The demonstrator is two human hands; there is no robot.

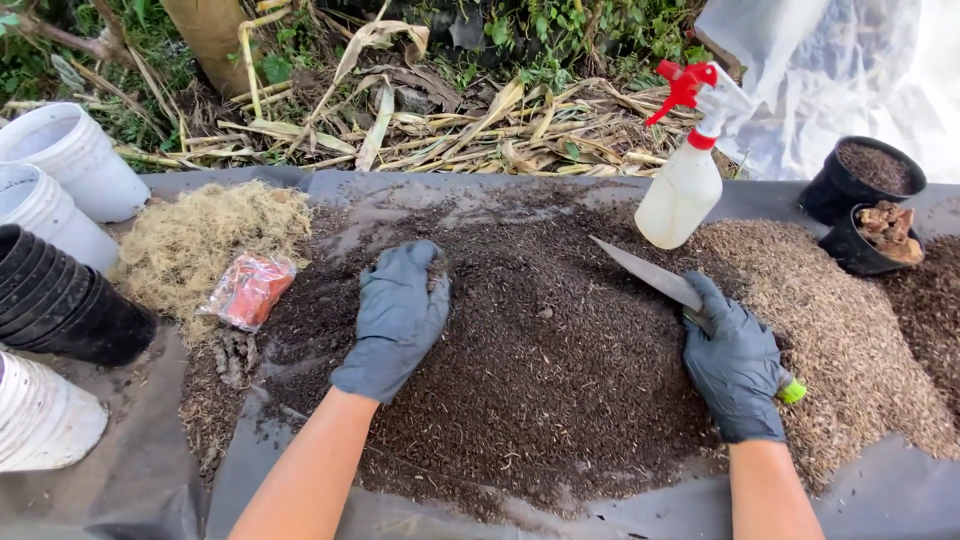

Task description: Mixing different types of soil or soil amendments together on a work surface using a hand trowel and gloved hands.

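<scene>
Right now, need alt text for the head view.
Two gloved hands work a dark soil heap: left hand presses the soil, right hand grips a trowel. A spray bottle stands behind; stacked black pots sit left.

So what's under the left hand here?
The gloved left hand rests on a heap of dark soil, spread over a grey sheet. A pinch of soil sits at its fingertips. Whatever lies directly beneath the palm is covered by the hand.

Outdoors in daylight, a dark tarp [140,470] covers the ground before dry leaves [450,120] and green undergrowth [560,30].
</scene>
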